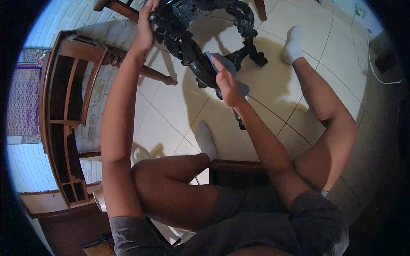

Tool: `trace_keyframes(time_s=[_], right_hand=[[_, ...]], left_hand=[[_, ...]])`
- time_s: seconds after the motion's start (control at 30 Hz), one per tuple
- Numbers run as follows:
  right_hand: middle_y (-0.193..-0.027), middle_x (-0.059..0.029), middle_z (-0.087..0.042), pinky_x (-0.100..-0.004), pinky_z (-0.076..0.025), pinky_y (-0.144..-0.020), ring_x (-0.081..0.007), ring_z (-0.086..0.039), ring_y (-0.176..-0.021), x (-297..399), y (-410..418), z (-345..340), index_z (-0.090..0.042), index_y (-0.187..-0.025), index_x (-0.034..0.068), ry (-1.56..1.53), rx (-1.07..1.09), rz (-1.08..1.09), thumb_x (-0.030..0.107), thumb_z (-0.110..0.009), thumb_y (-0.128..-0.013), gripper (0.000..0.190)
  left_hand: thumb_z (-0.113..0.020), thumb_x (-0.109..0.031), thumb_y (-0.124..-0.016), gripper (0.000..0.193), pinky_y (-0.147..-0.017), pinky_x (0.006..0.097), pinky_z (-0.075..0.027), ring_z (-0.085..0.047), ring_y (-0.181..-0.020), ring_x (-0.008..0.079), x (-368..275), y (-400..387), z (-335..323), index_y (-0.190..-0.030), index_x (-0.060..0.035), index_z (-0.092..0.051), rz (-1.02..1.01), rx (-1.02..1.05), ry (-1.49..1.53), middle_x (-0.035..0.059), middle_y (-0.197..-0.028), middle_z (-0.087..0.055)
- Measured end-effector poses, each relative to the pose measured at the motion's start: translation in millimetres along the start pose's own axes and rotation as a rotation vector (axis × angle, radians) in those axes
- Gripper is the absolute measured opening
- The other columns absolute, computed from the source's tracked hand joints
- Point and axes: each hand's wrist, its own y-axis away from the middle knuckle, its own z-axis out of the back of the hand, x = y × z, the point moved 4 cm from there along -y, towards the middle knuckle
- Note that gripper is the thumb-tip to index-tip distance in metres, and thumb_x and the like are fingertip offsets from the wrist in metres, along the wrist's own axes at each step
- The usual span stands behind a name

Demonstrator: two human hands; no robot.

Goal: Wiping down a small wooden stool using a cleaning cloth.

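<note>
In front of me is a glossy black carved wooden furniture base (192, 60) with curved legs, its upper part cut off by the top edge of the view. My left hand (146, 30) rests around its upper left side, the fingers partly hidden. With my right hand (228, 89) I hold a blue-grey cloth (224, 64) against one thick curved leg. The fingers lie nearly straight along the cloth, and a loose end of it hangs beside my wrist.
On the left stands a brown wooden cabinet (57, 121) with open compartments and a turned leg. A patterned textile (24, 99) hangs near it. My socked feet (292, 44) are on the tiled floor (166, 112). A white cable (373, 68) lies at the right.
</note>
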Motion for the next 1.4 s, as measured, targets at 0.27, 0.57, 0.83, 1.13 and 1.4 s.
trace_keyframes(time_s=[0.27,0.57,0.83,1.13,1.4], right_hand=[[-0.145,-0.0248,-0.057,-0.0455,-0.044,-0.113,-0.0402,-0.058,-0.132,33,14,4,-0.051,-0.146,-0.006,0.429,-0.060,0.104,0.083,-0.059,-0.087,0.108],[-0.129,-0.0205,-0.061,-0.0428,-0.049,-0.101,-0.0352,-0.062,-0.119,31,4,10,-0.058,-0.136,-0.004,0.381,-0.088,0.215,0.081,-0.060,-0.087,0.098],[-0.127,-0.0184,-0.064,-0.0403,-0.048,-0.101,-0.0332,-0.063,-0.117,27,10,8,-0.058,-0.137,-0.002,0.330,-0.109,0.064,0.057,-0.062,-0.098,0.071],[-0.134,-0.0216,-0.064,-0.0422,-0.047,-0.106,-0.0352,-0.062,-0.124,25,23,1,-0.054,-0.143,-0.003,0.368,-0.112,0.076,0.036,-0.069,-0.097,0.062],[-0.141,-0.0265,-0.060,-0.0481,-0.045,-0.109,-0.0420,-0.059,-0.129,24,76,1,-0.048,-0.150,-0.003,0.673,-0.230,0.095,0.024,-0.083,-0.087,0.078]], left_hand=[[-0.020,-0.061,-0.107,0.079,-0.123,0.0383,-0.027,-0.045,-0.144,0.0255,12,-2,4,-0.157,-0.0060,-0.048,0.019,0.001,0.074,0.0105,-0.157,-0.050],[-0.020,-0.058,-0.108,0.077,-0.123,0.0364,-0.029,-0.046,-0.144,0.0240,26,-14,14,-0.157,-0.0048,-0.047,0.230,0.152,0.946,0.0091,-0.156,-0.052],[-0.021,-0.083,-0.096,0.096,-0.126,0.0530,-0.018,-0.034,-0.153,0.0351,1,3,1,-0.157,-0.0150,-0.051,0.089,-0.083,-0.106,0.0169,-0.164,-0.040],[-0.021,-0.059,-0.107,0.078,-0.125,0.0390,-0.025,-0.042,-0.148,0.0267,11,0,3,-0.156,-0.0050,-0.049,0.052,-0.007,0.132,0.0112,-0.161,-0.047],[-0.023,-0.070,-0.102,0.086,-0.126,0.0447,-0.022,-0.038,-0.151,0.0302,-3,-1,-2,-0.157,-0.0090,-0.049,0.067,-0.024,0.036,0.0141,-0.163,-0.043]])
